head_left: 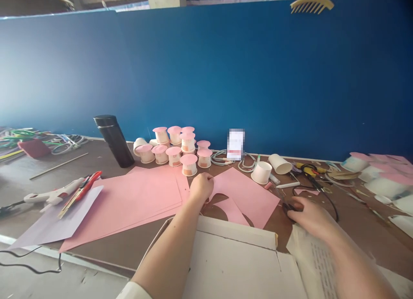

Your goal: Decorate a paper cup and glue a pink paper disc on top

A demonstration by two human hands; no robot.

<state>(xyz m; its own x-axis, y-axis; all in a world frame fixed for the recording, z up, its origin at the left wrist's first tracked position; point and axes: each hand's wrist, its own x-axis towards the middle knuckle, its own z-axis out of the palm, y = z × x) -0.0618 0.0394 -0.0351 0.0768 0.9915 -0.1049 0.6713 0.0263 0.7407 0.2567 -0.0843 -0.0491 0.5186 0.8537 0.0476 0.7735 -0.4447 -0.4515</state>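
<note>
My left hand (202,187) is closed, with its fingertips mostly turned away, between a stack of pink paper sheets (145,195) and a pink sheet with curved cut-outs (243,189). What it pinches, if anything, is hidden. My right hand (308,215) has its fingers curled round the dark handles of a pair of scissors (286,208), low over the brown table. A curved pink offcut (229,209) lies between the hands. Just beyond my left hand, several paper cups with round pink paper tops (189,164) stand grouped, some stacked on others.
A cardboard box (238,264) fills the near front. At left are a black flask (114,140), a glue gun (54,195) and a red utility knife (80,193). Plain paper cups (261,172), cables and yellow-handled pliers (308,169) lie at back right, before a blue partition (206,75).
</note>
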